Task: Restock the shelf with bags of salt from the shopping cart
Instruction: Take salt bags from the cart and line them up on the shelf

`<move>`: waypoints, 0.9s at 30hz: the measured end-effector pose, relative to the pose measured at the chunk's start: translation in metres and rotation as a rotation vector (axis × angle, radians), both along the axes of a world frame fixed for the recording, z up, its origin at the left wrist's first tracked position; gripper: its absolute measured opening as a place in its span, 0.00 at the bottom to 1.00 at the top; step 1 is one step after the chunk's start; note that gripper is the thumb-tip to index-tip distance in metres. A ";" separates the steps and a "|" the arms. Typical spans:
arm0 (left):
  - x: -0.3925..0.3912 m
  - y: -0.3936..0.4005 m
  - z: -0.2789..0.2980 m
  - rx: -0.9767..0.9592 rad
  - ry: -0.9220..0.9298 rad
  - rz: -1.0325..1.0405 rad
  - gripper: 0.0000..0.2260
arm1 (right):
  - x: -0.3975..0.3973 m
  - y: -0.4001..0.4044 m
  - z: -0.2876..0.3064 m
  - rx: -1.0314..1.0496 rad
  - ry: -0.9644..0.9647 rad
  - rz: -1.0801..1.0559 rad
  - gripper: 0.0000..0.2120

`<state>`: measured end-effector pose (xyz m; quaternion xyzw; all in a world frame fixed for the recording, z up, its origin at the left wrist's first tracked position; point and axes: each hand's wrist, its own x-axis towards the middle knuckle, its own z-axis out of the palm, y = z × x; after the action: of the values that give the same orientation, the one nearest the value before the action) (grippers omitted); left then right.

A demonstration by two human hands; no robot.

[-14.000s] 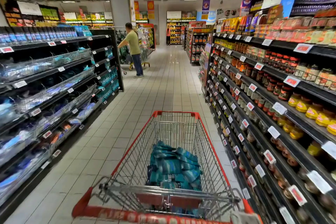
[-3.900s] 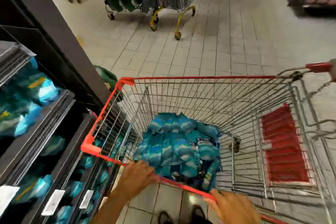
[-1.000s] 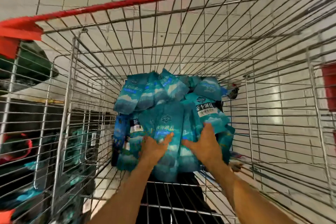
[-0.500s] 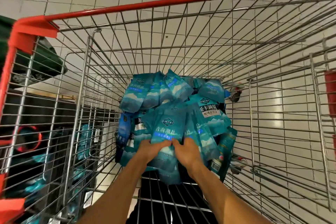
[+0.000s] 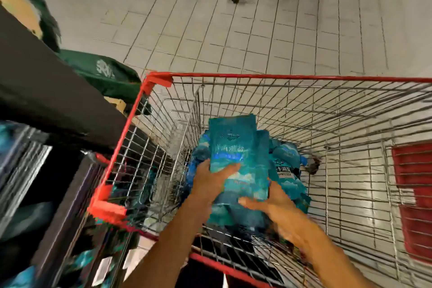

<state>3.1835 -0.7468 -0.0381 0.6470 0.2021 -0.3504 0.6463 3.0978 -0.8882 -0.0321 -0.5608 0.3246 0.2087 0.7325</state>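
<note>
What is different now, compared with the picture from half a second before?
Both hands have gathered a stack of salt bags and raised it above the pile. The left hand grips its left edge, thumb across the front; the right hand holds it from below. The camera has pulled back. The shopping cart and the rest of the pile stayed in place.

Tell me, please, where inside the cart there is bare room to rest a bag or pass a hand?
The wire floor is bare between the pile of salt bags and the red child-seat flap. The cart's left side is crowded: the left hand and right hand hold a lifted salt bag there.
</note>
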 end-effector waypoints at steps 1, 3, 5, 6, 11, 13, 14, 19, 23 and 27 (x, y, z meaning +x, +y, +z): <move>-0.002 0.006 0.014 -0.008 -0.021 0.037 0.09 | -0.001 0.002 0.009 0.002 0.004 -0.006 0.36; -0.009 0.023 0.041 -0.016 -0.064 0.115 0.07 | -0.005 0.005 0.024 0.070 0.011 -0.018 0.37; -0.016 0.042 0.066 0.030 -0.124 0.156 0.13 | -0.008 0.005 0.034 0.161 0.042 -0.049 0.38; -0.023 0.055 0.076 0.056 -0.157 0.165 0.17 | -0.009 0.005 0.039 0.216 0.057 -0.062 0.38; -0.076 0.121 0.111 0.139 -0.283 0.304 0.09 | -0.007 0.026 0.063 0.418 0.042 -0.022 0.25; -0.111 0.147 0.116 0.113 -0.277 0.430 0.06 | -0.008 0.051 0.074 0.377 0.036 0.088 0.25; -0.130 0.160 0.118 0.097 -0.267 0.503 0.05 | -0.011 0.065 0.079 0.349 0.028 0.158 0.23; -0.221 0.219 0.111 0.112 -0.212 0.875 0.24 | -0.036 0.139 0.095 0.367 -0.054 0.433 0.16; -0.291 0.264 0.103 0.143 -0.173 1.086 0.22 | -0.058 0.197 0.091 0.430 -0.017 0.622 0.25; -0.352 0.308 0.089 0.076 -0.144 1.243 0.26 | -0.090 0.264 0.096 0.277 -0.049 0.785 0.22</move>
<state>2.8319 -0.4391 0.0511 0.4530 0.5089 0.1431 0.7179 3.0081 -0.6243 0.0637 -0.5429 0.0377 0.5003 0.6735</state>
